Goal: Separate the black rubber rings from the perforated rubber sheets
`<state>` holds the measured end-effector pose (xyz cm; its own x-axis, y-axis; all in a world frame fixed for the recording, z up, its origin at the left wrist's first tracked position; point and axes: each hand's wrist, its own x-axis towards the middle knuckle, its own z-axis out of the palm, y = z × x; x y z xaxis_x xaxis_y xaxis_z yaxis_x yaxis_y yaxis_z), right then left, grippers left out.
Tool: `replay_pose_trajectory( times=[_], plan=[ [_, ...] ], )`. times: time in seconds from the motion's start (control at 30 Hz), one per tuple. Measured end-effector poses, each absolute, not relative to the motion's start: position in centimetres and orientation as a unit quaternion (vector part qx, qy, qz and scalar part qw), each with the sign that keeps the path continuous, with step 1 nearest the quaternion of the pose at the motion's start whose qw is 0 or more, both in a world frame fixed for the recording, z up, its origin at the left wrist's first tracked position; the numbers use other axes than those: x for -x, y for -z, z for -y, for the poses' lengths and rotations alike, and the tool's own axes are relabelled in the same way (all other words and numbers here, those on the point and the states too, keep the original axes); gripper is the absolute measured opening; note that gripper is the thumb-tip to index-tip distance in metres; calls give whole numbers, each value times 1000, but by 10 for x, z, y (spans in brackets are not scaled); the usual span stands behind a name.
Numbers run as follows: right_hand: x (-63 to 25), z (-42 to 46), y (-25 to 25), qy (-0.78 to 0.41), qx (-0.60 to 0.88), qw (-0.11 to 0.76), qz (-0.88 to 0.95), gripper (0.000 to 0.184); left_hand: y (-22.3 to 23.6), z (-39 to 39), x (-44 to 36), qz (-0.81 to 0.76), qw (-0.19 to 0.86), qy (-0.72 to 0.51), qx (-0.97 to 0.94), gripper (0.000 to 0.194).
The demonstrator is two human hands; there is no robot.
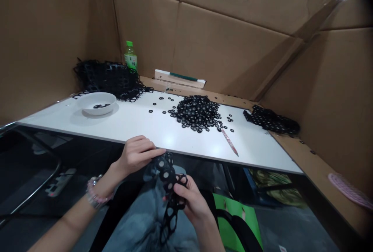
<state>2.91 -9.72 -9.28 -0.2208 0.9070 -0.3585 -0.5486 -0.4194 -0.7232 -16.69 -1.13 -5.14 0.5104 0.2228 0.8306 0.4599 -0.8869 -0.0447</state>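
A black strip of flexible sheet (165,174) with rows of round discs and holes hangs over my lap, just in front of the table's near edge. Its top end is pinched in my left hand (136,154), whose fingers are bent with the index finger stretched along the strip. My right hand (190,197) grips the strip lower down, thumb on top. Below that hand dangles an open-holed mesh part of it. Beyond my hands, a heap of small black rings (196,113) lies on the white table (131,122). Left of the heap stands a white bowl (97,103) with several black rings inside.
A pink pointed tool (230,142) lies near the heap. Black mesh scraps (106,77) and a green bottle (130,57) stand back left; a perforated black sheet (272,120) lies right. Cardboard walls (221,34) enclose the table. A green bag (237,221) is below.
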Motion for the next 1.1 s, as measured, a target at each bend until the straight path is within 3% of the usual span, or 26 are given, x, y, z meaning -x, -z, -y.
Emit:
replay_pose_trajectory(
  times=[0.13,0.3,0.4,0.47,0.63,0.8,0.97,1.1],
  plan=[
    [-31,102,83,-733,399,510,208,40,53,13,166,274,63,386,879,27],
    [-28,105,65,-689,428,555,186,37,40,24,161,410,-143,276,858,43],
    [-24,108,68,-631,453,600,189,37,25,34,166,404,-227,234,855,53],
    [-22,109,72,-603,464,619,198,35,14,42,167,390,-255,234,854,46],
    [-16,110,73,-512,529,637,229,36,8,61,147,375,-240,344,827,15],
    [-13,111,69,-433,580,644,247,41,24,66,124,298,-216,363,856,15],
    [-13,115,71,-459,564,639,253,42,30,65,126,260,-113,411,866,20],
    [-15,117,73,-471,527,657,261,37,28,66,128,254,-107,408,870,17]
  ],
)
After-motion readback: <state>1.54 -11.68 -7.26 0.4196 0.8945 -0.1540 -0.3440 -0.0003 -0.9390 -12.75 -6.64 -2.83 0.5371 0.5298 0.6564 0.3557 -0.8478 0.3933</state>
